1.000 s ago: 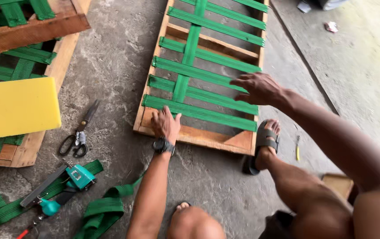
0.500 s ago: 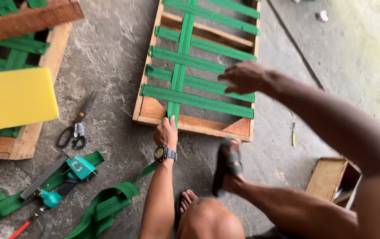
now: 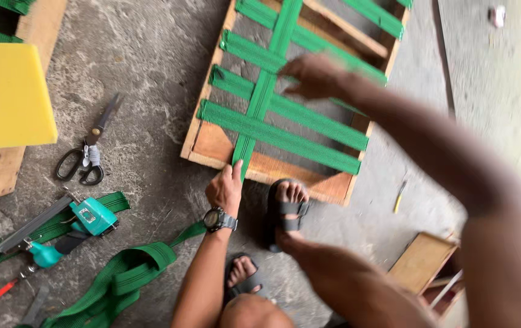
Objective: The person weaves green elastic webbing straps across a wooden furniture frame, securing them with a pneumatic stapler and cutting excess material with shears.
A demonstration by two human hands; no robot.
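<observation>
A wooden frame (image 3: 202,127) lies on the concrete floor, woven with green webbing straps (image 3: 278,136). My left hand (image 3: 226,187), with a black wristwatch, pinches the near end of the long lengthwise strap (image 3: 264,91) at the frame's front edge. My right hand (image 3: 314,76) hovers blurred over the crosswise straps near the frame's middle, fingers loosely curled, holding nothing I can make out. My sandalled foot (image 3: 287,206) presses against the frame's near rail.
Black-handled scissors (image 3: 87,152) lie left of the frame. A teal staple gun (image 3: 87,218) and loose green webbing (image 3: 120,276) sit at lower left. A yellow foam slab (image 3: 8,94) rests on another frame. A small wooden box (image 3: 421,261) is at lower right; a yellow pencil (image 3: 399,195) lies nearby.
My right foot came off the frame's right corner, lifted, and now sits at the near rail beside my left hand. My right hand drifted left over the straps. The camera came closer.
</observation>
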